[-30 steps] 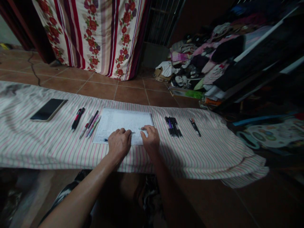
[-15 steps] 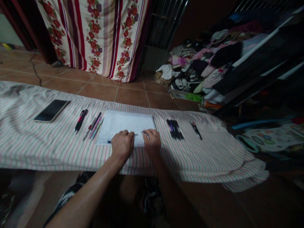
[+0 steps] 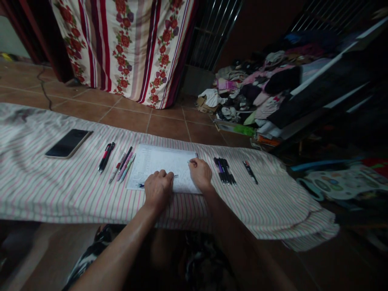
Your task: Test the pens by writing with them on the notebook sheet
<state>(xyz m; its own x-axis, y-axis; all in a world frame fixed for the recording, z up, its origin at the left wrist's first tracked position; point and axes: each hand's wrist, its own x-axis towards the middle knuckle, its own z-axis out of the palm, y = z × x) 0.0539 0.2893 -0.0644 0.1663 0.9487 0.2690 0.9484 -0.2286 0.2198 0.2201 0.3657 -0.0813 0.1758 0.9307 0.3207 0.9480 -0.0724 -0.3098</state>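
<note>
Through the head camera I see both bare hands over a spiral notebook (image 3: 166,157) that lies, its page covered in handwriting, on a striped cloth (image 3: 79,194). The left hand (image 3: 159,186) has its fingers curled down over the near part of the page, around a slim pen (image 3: 176,176) whose narrow metallic end pokes out past the thumb side; a dark blue bit (image 3: 141,186) shows at the hand's other side, and I cannot tell whether it belongs to the same pen. The right hand (image 3: 201,173), at the notebook's spiral-bound side, pinches a small pale piece (image 3: 190,162) between thumb and forefinger, too tiny for me to identify. The two hands are apart, with bare page between them. Left of the notebook I have a row of slim pens (image 3: 123,166), pink and pale green among them, then a red-and-black pair of pens (image 3: 106,157), and farther out a dark-screened smartphone (image 3: 69,143). On my right, a cluster of black pens (image 3: 224,171), one with a purple barrel, lies near the right hand, and a single black pen (image 3: 250,172) sits apart beyond it.
</note>
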